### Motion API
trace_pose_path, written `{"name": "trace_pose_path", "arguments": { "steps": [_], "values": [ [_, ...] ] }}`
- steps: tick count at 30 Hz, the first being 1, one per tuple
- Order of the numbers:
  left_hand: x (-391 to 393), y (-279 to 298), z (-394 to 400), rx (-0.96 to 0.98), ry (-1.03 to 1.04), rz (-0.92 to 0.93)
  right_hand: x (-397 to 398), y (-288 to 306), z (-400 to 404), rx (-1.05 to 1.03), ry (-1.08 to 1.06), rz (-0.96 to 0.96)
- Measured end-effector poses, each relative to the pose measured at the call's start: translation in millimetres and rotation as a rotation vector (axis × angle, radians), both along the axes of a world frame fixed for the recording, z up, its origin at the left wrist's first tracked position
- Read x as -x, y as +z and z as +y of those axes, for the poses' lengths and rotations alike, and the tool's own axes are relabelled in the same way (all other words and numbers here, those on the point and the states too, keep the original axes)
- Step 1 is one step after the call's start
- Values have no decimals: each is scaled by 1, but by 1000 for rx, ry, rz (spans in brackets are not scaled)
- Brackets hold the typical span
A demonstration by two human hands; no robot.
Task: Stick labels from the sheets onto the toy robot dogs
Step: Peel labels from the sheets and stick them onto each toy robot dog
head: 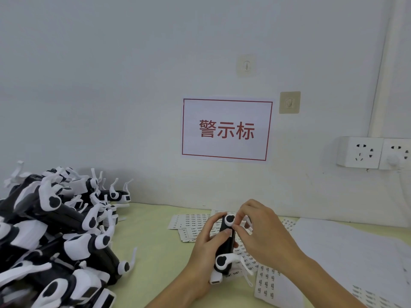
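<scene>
one toy robot dog (225, 243) sits in two hands at lower centre of the frame, above the pale green worktop (153, 245). the left hand (205, 240) has its grip closed round the dog's black body, thumb on the side. the right hand (260, 230) pinches at the white hip joint near the dog's upper end, grip narrow; whether a label is between the fingertips cannot be told. at least three label sheets (191, 221) lie under and beside the hands, overlapping. a heap of dogs (55, 227), too tangled to count, fills the lower left. on the wall: one red-bordered sign (226, 130), two adhesive hooks (289, 102), two sockets (364, 152).
</scene>
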State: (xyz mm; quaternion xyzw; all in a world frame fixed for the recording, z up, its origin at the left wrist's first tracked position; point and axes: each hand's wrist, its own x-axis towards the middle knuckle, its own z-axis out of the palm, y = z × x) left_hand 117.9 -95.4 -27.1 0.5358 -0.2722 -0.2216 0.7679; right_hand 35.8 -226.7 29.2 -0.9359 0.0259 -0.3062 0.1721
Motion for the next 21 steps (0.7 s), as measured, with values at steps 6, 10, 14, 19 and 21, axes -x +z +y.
{"name": "trace_pose_path", "arguments": {
  "steps": [6, 10, 14, 19, 21],
  "values": [
    [3, 2, 1, -60, 29, -57, -1, -4, 0, -111, 51, -32],
    [7, 6, 2, -66, -32, -98, -4, -10, 1, -203, 40, 89],
    [7, 4, 3, -68, -58, -134, -3, -6, 0, -414, 112, 171],
    [6, 2, 3, -52, -75, -75, -3, -2, 0, -544, 158, 165],
    [4, 1, 3, -34, -74, -20, -3, -1, -1, -563, 145, 148]
  ]
}}
